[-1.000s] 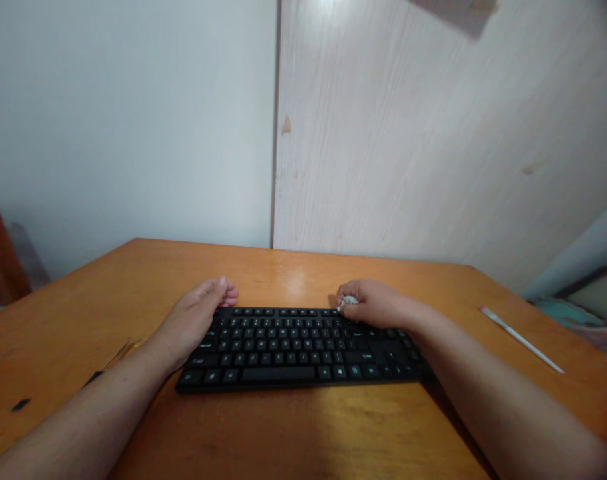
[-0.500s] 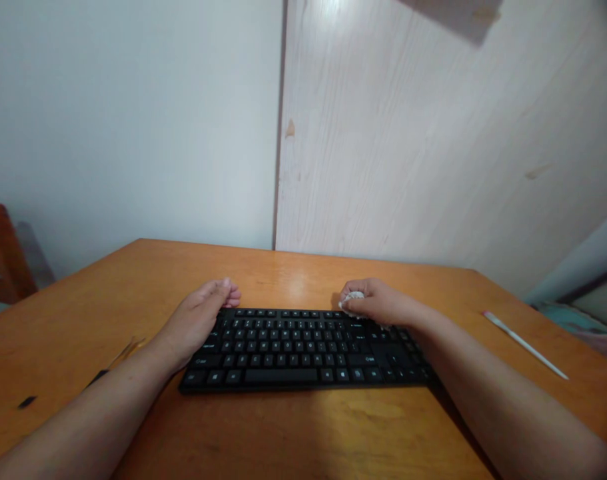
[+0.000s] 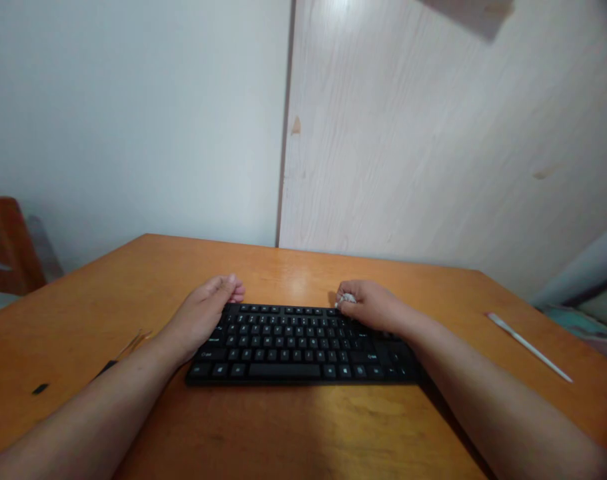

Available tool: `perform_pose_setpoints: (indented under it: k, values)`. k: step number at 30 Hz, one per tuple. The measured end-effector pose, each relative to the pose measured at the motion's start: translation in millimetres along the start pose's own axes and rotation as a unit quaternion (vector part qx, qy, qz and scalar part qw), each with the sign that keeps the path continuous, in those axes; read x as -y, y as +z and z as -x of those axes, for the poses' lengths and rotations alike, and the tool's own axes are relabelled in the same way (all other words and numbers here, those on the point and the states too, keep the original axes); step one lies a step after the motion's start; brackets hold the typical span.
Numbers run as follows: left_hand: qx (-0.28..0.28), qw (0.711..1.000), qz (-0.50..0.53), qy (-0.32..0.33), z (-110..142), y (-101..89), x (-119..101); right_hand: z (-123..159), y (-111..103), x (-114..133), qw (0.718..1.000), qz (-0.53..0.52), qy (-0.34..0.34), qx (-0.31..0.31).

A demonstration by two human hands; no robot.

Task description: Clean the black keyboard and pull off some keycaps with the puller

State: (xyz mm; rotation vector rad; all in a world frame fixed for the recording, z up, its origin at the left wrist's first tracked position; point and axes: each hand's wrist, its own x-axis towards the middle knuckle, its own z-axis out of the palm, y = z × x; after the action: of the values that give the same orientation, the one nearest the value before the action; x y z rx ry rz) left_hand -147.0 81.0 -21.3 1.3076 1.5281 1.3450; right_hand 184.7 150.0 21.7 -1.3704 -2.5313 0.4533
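Two hands rest at the far edge of a black keyboard, which lies near the middle of an orange wooden table. The left hand sits at the keyboard's 11 o'clock corner, loosely curled and partly open, with nothing visible in its grip. The right hand lies at about 1 o'clock, its fingers curled closely around a small white wad, which pokes out at the front of the fingers, just above the top row of keys. It looks like crumpled tissue, though the view is too small and partly hidden to be sure.

Around the keyboard, a thin white stick lies at about 3 o'clock, well apart from the right hand. At about 9 o'clock, a small black scrap sits near the table's left edge, and a thin strip lies just beside the left forearm. Beyond the table are a white wall and a pale wood-grain panel – a wooden chair stands at about 10 o'clock, and some bedding shows at about 2 o'clock.
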Motion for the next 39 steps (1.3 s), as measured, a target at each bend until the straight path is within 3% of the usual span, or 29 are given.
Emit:
perform_pose_setpoints:
  k: [4,8,11,14,20,39]
  values:
    - [0.0,1.0,-0.001,0.003,-1,0.1,1,-1,0,-10,0.998,-0.064,0.018,-0.01]
    - [-0.001,1.0,-0.007,0.008,-1,-0.5,2,2,2,-7,0.992,-0.123,-0.035,-0.018]
    - [0.001,1.0,-0.011,0.011,-1,-0.9,2,4,3,4,0.993,-0.074,-0.095,-0.004]
    - [0.002,1.0,-0.012,0.012,-1,-0.9,3,5,1,12,0.993,-0.012,-0.115,0.019]
    - [0.001,1.0,0.0,0.007,0,-0.2,2,5,-12,11,0.994,0.028,-0.09,0.056]
    - [0.005,1.0,0.002,-0.011,2,-2.2,-1,13,-35,-11,0.993,-0.001,0.001,0.115]
